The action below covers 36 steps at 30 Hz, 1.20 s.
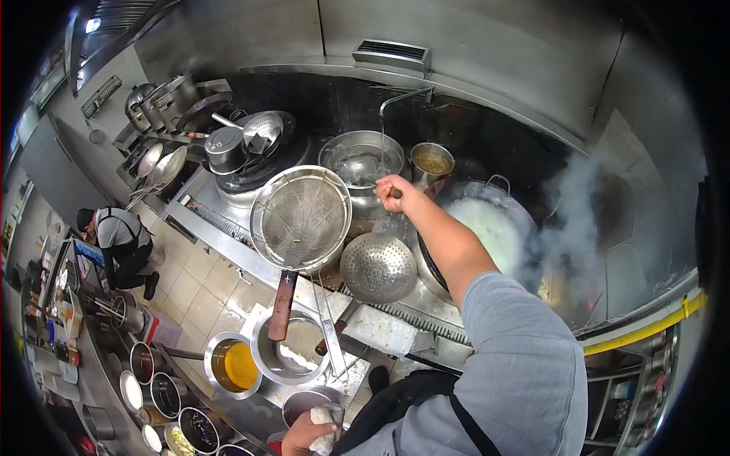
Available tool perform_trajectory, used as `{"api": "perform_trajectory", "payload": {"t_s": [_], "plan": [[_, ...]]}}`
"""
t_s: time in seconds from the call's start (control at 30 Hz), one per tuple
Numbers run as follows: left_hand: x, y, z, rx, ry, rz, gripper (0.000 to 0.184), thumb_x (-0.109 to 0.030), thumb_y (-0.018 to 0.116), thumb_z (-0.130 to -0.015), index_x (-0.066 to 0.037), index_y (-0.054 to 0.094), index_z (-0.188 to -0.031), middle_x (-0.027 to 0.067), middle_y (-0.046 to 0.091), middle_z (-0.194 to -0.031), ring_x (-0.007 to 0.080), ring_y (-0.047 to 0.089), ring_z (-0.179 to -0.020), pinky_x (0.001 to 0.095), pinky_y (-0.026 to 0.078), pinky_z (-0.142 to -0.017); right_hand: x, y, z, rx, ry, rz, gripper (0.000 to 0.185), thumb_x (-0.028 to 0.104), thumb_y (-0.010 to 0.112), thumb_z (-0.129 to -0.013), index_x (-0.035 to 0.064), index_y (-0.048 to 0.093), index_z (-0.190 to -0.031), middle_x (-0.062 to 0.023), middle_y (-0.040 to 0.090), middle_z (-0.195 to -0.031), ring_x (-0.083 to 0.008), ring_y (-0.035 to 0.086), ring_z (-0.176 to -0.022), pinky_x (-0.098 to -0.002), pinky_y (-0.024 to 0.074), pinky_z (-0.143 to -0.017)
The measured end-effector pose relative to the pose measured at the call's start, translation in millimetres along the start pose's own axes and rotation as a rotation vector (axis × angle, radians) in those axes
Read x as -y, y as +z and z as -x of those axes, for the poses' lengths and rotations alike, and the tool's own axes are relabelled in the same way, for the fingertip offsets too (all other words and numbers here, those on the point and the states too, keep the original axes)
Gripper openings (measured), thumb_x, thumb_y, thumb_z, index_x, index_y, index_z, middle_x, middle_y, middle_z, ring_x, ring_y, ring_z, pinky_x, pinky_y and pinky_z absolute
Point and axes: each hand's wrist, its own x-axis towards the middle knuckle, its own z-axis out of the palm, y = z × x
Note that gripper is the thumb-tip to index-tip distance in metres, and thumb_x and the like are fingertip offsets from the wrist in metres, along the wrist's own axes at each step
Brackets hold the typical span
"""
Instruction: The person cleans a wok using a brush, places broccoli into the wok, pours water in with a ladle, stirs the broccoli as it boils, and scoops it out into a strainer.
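My right hand [395,194] is closed around a dark-ended handle, apparently a ladle's. It is beside the round metal pot of water [325,156] under the tap [403,96]; the tool's far end is unclear. My left hand [303,435], low in the view, grips a folded white cloth [325,432]. Between my hands, a large mesh strainer [300,216] with a wooden handle rests over the counter's edge. Beside it lies a perforated scoop [378,266]. Under my right forearm, a big wok [487,228] holds pale, foamy, steaming liquid.
A small pot of brownish liquid [432,159] stands behind the wok. Below the strainers are a wide steel pot [262,342] and a pot of yellow liquid [240,366]. Several containers line the lower left. Steam [570,205] rises at right. A crouching person [122,247] is at far left.
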Motion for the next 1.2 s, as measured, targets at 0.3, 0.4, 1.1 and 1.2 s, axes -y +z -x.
{"api": "perform_trajectory", "payload": {"t_s": [0.3,0.4,1.1,1.2], "plan": [[-29.3,18.9,-20.4,0.131,0.091,-0.054,0.039,-0.005,0.072,-0.076,0.002,0.058,-0.112,0.0084,0.067,-0.086,0.0176,0.064,-0.077,0.0305,0.051,-0.070,-32.7,-39.4,115.7,0.317,0.108,-0.110,0.026,0.006,0.049,-0.087,-0.0056,0.042,-0.110,0.0045,0.038,-0.057,-0.0007,0.038,-0.039,-0.0145,0.0339,-0.032],[-40.1,28.8,-23.5,0.185,0.087,-0.122,0.040,-0.007,0.072,-0.075,0.004,0.057,-0.110,0.0105,0.067,-0.084,0.0190,0.065,-0.075,0.0311,0.052,-0.069,-34.1,-33.9,169.2,0.273,0.125,-0.059,0.026,0.007,0.047,-0.088,-0.0062,0.043,-0.110,0.0044,0.040,-0.058,-0.0004,0.038,-0.039,-0.0139,0.0346,-0.032],[-37.5,121.6,-72.2,0.191,0.047,0.061,0.028,-0.009,0.070,-0.077,0.003,0.056,-0.097,0.0152,0.065,-0.076,0.0247,0.065,-0.064,0.0367,0.054,-0.057,-98.3,-92.5,353.3,-0.657,-0.892,1.619,0.046,0.013,0.059,-0.080,0.0055,0.051,-0.125,-0.0054,0.052,-0.062,-0.0147,0.049,-0.042,-0.0309,0.0406,-0.039],[-31.9,128.2,-90.9,0.186,0.007,0.118,0.032,-0.010,0.070,-0.077,0.003,0.053,-0.102,0.0166,0.064,-0.077,0.0255,0.065,-0.064,0.0375,0.055,-0.057,-130.0,-149.5,416.2,-0.819,-0.868,1.702,0.048,0.018,0.061,-0.082,0.0035,0.051,-0.126,-0.0150,0.063,-0.088,-0.0256,0.062,-0.077,-0.0342,0.0487,-0.070]]}}
